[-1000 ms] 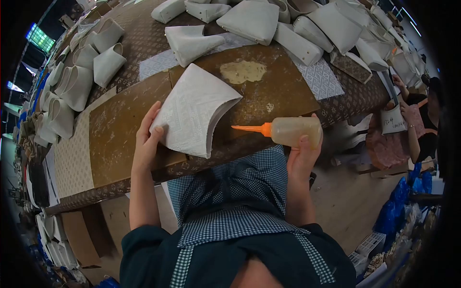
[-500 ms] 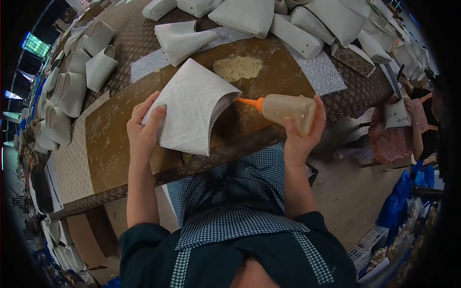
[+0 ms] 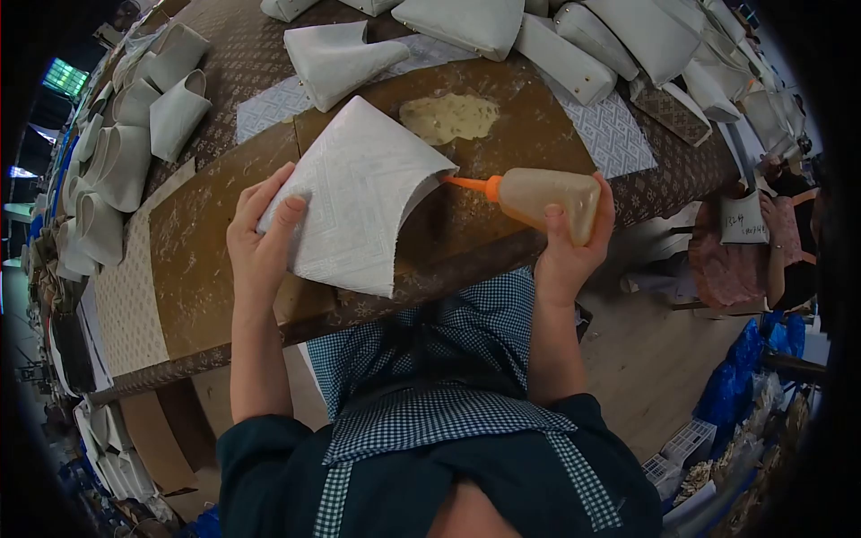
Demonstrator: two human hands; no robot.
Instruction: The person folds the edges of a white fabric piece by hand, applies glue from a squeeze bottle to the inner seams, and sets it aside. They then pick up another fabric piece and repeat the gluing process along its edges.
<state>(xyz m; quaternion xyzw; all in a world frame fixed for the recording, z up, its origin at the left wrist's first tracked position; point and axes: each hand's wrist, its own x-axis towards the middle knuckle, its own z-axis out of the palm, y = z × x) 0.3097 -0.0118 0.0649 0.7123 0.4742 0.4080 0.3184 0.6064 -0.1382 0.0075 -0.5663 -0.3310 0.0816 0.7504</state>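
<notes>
My left hand [image 3: 262, 224] grips a white embossed bag body [image 3: 354, 202] by its left side, thumb on the near face. The piece is held tilted above the table, with its curved open edge facing right. In my right hand [image 3: 574, 247] is a squeeze bottle [image 3: 549, 202] of cloudy tan liquid, lying nearly level, fingers wrapped round its base. Its orange nozzle [image 3: 471, 185] points left, the tip at the upper corner of the bag's open edge. Whether the tip touches the inside surface is hidden by that edge.
A brown work board [image 3: 211, 269] lies on the patterned table, with a dried cream-coloured patch [image 3: 448, 118] on it. White bag pieces [image 3: 336, 67] stand along the back, and more white pieces [image 3: 121, 166] line the left. At right, another person [image 3: 780, 224] handles a white piece.
The nozzle tip stays at the bag's open edge, while the bottle is slightly further right in view. Both hands keep their holds.
</notes>
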